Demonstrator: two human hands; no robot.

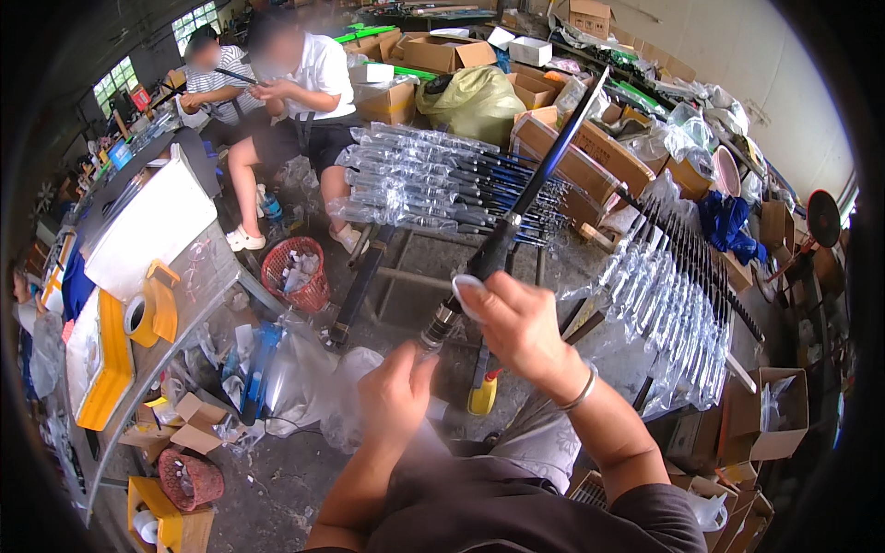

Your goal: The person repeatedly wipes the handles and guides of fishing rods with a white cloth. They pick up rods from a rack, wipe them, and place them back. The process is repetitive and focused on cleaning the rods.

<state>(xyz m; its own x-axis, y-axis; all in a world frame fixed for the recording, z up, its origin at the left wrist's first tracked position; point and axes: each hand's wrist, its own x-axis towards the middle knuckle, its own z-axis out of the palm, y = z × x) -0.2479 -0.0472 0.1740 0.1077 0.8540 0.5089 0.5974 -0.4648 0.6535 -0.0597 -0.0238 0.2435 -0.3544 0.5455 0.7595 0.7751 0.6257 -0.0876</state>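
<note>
A dark fishing rod (527,196) with a blue section slants from in front of me up to the far right. My left hand (395,394), slightly blurred, is closed at the rod's lower end, just below its ringed metal fitting (442,323). Higher up, my right hand (530,336) is closed, pinching a thin white piece (468,295) against the dark handle; whether this is cloth or paper I cannot tell. A bracelet circles my right wrist. Past the rod, many plastic-wrapped rods (401,180) lie in a row on a rack.
More wrapped rods (659,313) lean on a stand to the right. A red basket (295,274) with scraps stands on the floor. At left, a table (198,286) bears yellow tape rolls (141,318). Two people (309,83) sit at far left, one holding a rod. Cardboard boxes (447,53) crowd the back.
</note>
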